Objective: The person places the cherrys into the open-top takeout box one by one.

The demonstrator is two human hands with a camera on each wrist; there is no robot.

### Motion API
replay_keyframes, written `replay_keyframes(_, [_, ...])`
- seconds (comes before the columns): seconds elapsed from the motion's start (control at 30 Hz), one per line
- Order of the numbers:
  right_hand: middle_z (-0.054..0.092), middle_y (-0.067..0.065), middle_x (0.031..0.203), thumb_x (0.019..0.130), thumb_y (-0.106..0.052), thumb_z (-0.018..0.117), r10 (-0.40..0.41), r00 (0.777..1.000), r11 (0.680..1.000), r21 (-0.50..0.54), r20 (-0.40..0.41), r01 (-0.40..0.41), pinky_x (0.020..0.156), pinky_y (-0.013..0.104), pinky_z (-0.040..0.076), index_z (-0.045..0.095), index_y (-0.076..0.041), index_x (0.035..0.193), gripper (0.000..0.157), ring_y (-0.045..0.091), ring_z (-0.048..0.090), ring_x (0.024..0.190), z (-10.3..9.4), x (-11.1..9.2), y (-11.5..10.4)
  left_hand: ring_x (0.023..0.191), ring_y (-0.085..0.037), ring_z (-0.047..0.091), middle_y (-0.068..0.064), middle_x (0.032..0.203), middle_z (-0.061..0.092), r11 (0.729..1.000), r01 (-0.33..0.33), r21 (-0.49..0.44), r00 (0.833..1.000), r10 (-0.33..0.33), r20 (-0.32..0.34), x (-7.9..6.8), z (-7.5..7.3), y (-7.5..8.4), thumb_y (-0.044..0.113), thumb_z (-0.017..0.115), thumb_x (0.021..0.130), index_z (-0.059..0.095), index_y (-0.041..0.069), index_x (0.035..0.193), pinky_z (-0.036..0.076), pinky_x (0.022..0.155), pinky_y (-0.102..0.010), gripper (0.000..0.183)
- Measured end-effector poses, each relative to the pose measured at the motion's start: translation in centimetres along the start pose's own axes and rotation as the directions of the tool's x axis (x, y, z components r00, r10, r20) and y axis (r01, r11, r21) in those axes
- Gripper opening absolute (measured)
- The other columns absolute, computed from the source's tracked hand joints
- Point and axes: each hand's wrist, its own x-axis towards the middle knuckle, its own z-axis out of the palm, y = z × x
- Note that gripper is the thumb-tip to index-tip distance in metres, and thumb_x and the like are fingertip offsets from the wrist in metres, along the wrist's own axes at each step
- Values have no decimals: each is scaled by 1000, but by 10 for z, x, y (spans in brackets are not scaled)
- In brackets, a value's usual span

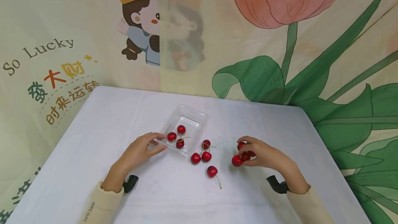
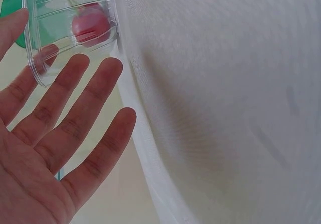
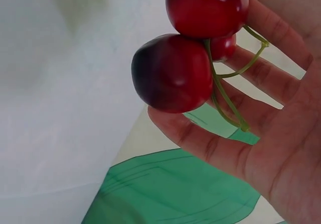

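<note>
A clear plastic box (image 1: 199,116) sits on the table with three red cherries (image 1: 181,129) inside, green stems showing. My left hand (image 1: 143,151) is at the box's near left side, fingers extended and spread; in the left wrist view its fingertips (image 2: 111,68) are near the box wall (image 2: 31,58), and contact is hard to tell. My right hand (image 1: 259,153) grips several cherries (image 1: 237,160) to the right of the box. The right wrist view shows cherries (image 3: 173,76) held between thumb and fingers, with thin green stems crossing near the palm.
Three cherries (image 1: 206,156) lie close together by the box's near right corner. One more cherry (image 1: 212,171) with a long stem lies nearer to me. A white cloth covers the table (image 1: 174,196); a printed curtain (image 1: 192,78) hangs behind it.
</note>
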Motion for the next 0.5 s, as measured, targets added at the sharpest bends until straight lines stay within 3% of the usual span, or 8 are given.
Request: replay_keyframes(0.5, [57, 17, 124, 77, -7, 83, -75, 997, 997, -31, -20, 74, 76, 28, 58, 73, -10, 96, 21, 24, 60, 99, -19, 30, -19, 103, -26, 65, -7, 123, 65, 1000, -2, 14, 1000, 2, 2, 0, 0, 2, 30, 72, 90, 64, 11, 123, 52, 87, -49, 39])
